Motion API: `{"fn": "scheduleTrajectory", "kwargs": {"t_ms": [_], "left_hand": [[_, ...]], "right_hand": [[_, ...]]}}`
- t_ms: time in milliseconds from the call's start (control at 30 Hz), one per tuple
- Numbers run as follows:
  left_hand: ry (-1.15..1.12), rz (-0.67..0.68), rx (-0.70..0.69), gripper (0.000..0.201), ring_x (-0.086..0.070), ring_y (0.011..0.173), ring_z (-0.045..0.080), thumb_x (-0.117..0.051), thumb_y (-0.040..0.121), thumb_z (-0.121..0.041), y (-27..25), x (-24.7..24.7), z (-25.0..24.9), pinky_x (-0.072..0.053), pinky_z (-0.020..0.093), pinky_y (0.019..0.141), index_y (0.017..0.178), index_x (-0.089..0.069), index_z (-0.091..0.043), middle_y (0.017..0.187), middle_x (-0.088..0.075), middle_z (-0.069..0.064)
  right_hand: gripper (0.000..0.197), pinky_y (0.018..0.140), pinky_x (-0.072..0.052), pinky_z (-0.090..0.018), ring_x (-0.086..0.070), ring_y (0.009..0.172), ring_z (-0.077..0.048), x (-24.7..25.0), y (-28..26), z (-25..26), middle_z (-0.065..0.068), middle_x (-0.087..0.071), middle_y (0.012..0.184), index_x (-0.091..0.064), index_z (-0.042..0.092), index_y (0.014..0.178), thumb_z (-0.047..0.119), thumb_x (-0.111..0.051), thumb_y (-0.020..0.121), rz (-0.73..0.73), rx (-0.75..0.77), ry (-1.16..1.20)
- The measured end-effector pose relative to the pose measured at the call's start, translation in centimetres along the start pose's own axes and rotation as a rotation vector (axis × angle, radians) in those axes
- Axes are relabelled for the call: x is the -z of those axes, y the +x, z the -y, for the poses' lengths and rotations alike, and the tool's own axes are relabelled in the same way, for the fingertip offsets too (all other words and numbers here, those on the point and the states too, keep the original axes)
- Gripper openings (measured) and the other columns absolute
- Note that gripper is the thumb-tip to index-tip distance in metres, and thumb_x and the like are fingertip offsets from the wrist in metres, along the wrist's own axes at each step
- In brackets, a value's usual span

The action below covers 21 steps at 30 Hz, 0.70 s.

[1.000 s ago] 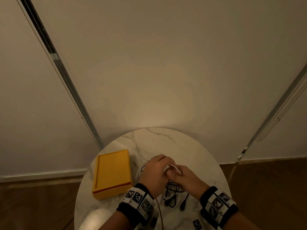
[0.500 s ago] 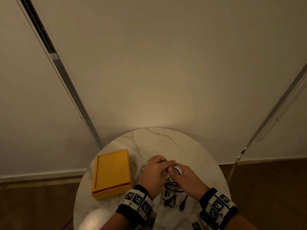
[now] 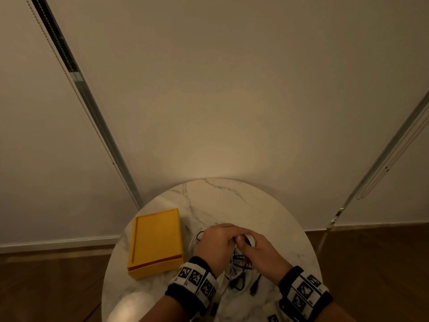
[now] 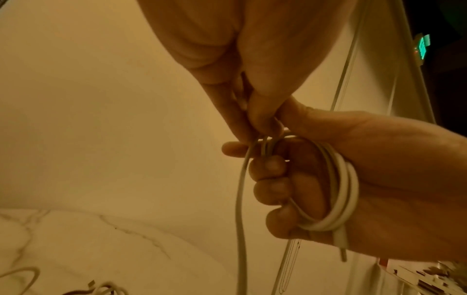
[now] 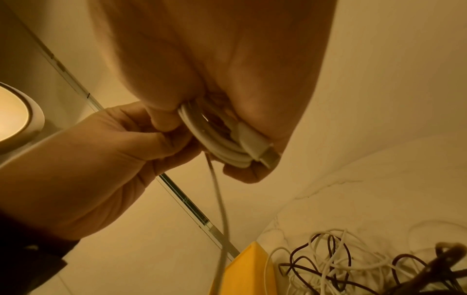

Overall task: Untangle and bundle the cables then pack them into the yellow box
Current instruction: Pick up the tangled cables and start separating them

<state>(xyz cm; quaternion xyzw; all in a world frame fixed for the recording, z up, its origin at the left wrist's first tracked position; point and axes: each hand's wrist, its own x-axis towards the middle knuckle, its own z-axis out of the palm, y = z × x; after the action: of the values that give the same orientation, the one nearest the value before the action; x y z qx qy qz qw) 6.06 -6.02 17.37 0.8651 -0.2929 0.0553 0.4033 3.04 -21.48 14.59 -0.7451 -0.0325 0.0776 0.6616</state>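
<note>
A white coil (image 4: 341, 185) is gripped in the right hand (image 3: 262, 254); its loose strand is pinched by the left hand (image 3: 216, 245), the box (image 3: 157, 240) lying nearer the left.

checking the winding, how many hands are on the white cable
2. The right hand holds the white cable coiled around its fingers; the left hand pinches the loose strand right at the coil's top.

yellow box (image 3: 157, 240), white cable (image 5: 217, 143), grey-veined marble table (image 3: 232, 201) — checkered wristbands (image 3: 197, 278)
</note>
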Motion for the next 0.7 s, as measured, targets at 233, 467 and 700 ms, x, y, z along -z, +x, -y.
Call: {"fn": "scheduleTrajectory", "kwargs": {"t_ms": [233,467,700], "left_hand": [[-0.140,-0.112,0.106,0.038,-0.067,0.087,-0.002,-0.061,0.081,0.005,-0.1,-0.7,0.7,-0.054,0.015,0.081,0.097,-0.081,-0.023,0.093,-0.077,-0.007],[-0.363,-0.058,0.183,0.033,-0.071,0.090,0.001,-0.062,0.090,0.004,-0.7,-0.7,0.5,-0.056,0.019,0.080,0.104,-0.079,-0.021,0.097,-0.077,-0.010],[0.038,0.221,0.297,0.022,-0.065,0.092,-0.004,-0.057,0.100,-0.019,-2.5,-1.0,4.0,-0.054,0.020,0.088,0.115,-0.072,-0.024,0.106,-0.072,-0.013]], "right_hand": [[0.021,0.094,-0.046,-0.017,-0.061,0.113,-0.004,-0.2,0.1,-0.7,0.004,-0.065,0.121,-0.063,0.030,0.116,0.036,-0.049,0.101,-0.072,0.008,-0.062],[0.026,0.083,-0.056,-0.029,-0.069,0.092,-0.015,0.1,0.1,0.1,-0.003,-0.074,0.101,-0.068,0.018,0.115,0.032,-0.049,0.104,-0.025,-0.010,-0.005],[0.031,0.058,-0.043,-0.034,-0.042,0.057,-0.016,1.8,0.6,0.5,0.000,-0.042,0.061,-0.064,0.009,0.095,0.038,-0.053,0.101,-0.172,-0.037,0.113]]}}
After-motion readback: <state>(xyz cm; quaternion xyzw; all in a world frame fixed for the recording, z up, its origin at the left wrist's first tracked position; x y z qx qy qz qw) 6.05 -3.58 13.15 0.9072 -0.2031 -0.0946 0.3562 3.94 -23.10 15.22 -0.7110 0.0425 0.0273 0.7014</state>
